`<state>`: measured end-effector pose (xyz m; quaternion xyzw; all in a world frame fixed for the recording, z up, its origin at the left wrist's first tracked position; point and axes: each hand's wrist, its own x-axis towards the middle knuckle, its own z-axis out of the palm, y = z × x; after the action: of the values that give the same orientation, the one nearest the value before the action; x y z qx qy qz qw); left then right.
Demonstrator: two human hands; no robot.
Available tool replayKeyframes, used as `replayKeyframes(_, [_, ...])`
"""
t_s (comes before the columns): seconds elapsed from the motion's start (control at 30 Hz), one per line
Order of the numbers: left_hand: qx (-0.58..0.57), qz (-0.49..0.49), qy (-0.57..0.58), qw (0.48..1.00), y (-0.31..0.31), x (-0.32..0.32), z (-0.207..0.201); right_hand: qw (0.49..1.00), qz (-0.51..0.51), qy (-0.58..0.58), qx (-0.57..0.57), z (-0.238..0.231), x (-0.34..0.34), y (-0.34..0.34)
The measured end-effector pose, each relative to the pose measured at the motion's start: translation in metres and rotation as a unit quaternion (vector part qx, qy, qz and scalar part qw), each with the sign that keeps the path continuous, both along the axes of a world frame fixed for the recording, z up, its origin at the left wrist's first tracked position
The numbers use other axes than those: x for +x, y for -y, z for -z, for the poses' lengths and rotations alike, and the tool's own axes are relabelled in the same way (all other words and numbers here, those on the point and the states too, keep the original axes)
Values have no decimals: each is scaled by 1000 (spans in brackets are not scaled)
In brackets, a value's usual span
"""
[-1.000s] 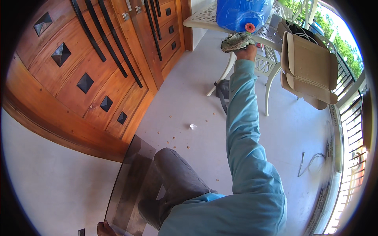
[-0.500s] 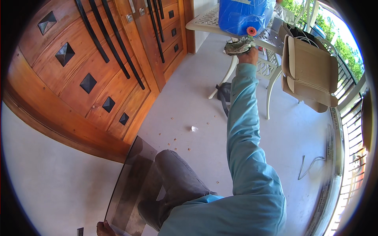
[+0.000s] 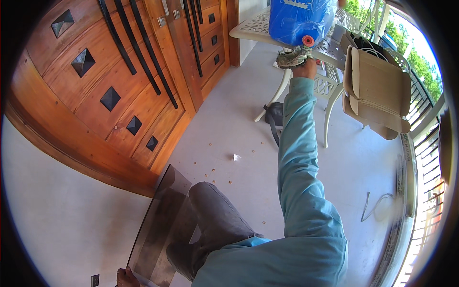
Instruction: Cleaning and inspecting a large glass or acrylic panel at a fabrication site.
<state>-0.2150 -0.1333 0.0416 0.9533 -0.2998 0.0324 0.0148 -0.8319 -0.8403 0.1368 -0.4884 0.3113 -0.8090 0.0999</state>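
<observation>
My right arm, in a light blue sleeve, reaches far forward. My right hand point(image 3: 305, 70) is closed on a crumpled, camouflage-patterned cloth point(image 3: 292, 57), held just under the red spigot point(image 3: 308, 41) of a blue water container point(image 3: 297, 21). Whether the fingers touch the spigot is hidden by the cloth. Clear plastic wraps part of the container, which stands on a cream patterned metal table point(image 3: 251, 29). At the lower left, my left hand point(image 3: 127, 277) grips the edge of a tinted glass panel point(image 3: 160, 215) beside my bent knee.
An open cardboard box point(image 3: 377, 83) with dark contents sits at the right of the table. Under the table lies a dark bag point(image 3: 274, 115) with a strap. Small crumbs and a white scrap point(image 3: 236, 157) dot the floor. Wooden doors point(image 3: 119, 95) stand left; a railing point(image 3: 428, 158) runs right.
The view has shifted slightly, so the scene sits a little lower and farther right. My right hand stays under the spigot with the cloth; my left stays on the glass panel.
</observation>
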Motion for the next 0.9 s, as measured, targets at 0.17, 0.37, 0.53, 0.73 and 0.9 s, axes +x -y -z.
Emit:
replayKeyframes(0.17, [51, -4, -44, 998, 3, 0, -8, 985, -161, 57, 2, 13, 6, -11])
replayKeyframes(0.37, [70, 13, 9, 997, 1, -1, -3, 951, -241, 194, -2, -10, 13, -16])
replayKeyframes(0.53, [63, 1, -9, 998, -5, 7, 3, 990, 82, -99, -64, -6, 11, -1])
replayKeyframes(0.73, [7, 11, -14, 1000, -6, 12, 5, 834, -326, 444, 17, 1, 46, -45])
replayKeyframes(0.9, [-170, -48, -70, 982, -11, 18, 21, 801, -417, 429, -34, 23, 69, -101])
